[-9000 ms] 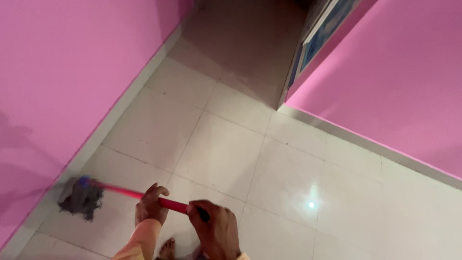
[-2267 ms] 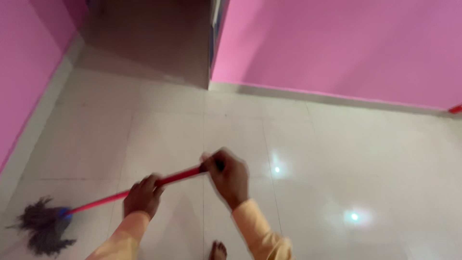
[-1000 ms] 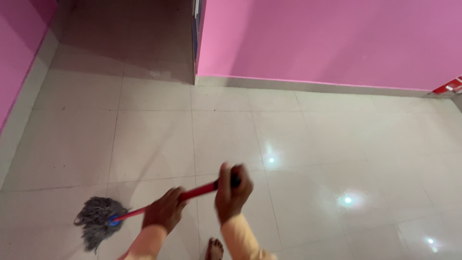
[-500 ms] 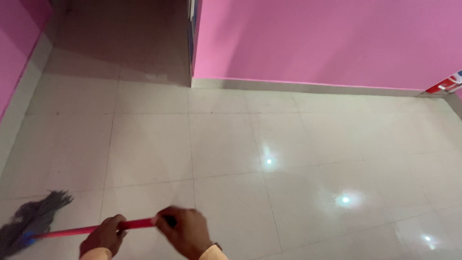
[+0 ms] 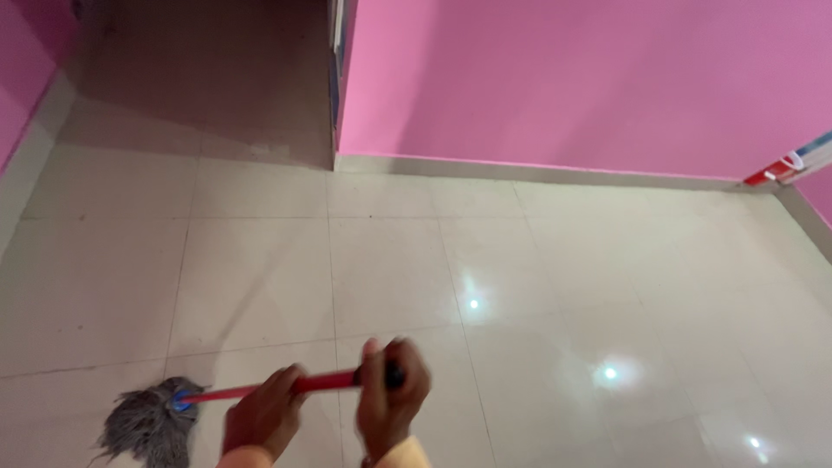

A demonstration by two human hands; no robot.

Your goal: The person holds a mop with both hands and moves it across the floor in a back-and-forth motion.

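Observation:
Both my hands grip a mop with a red handle [image 5: 325, 381]. My left hand [image 5: 260, 418] holds the handle lower down, nearer the head. My right hand [image 5: 390, 400] is closed around the handle's black top end. The grey string mop head [image 5: 149, 425] with a blue collar rests on the pale tiled floor [image 5: 390, 251] at the lower left. Both hands are blurred by motion. Orange sleeves show at the bottom edge.
Pink walls [image 5: 563, 82] stand ahead and at the far left, with a grey skirting along the base. A dim passage [image 5: 208, 69] opens at the upper left beside a door edge [image 5: 334, 52]. A red and white object [image 5: 780, 166] shows at the right edge.
The mop head has swung from the far left edge back toward the right, and my hands have shifted right with the handle. The view has tilted slightly.

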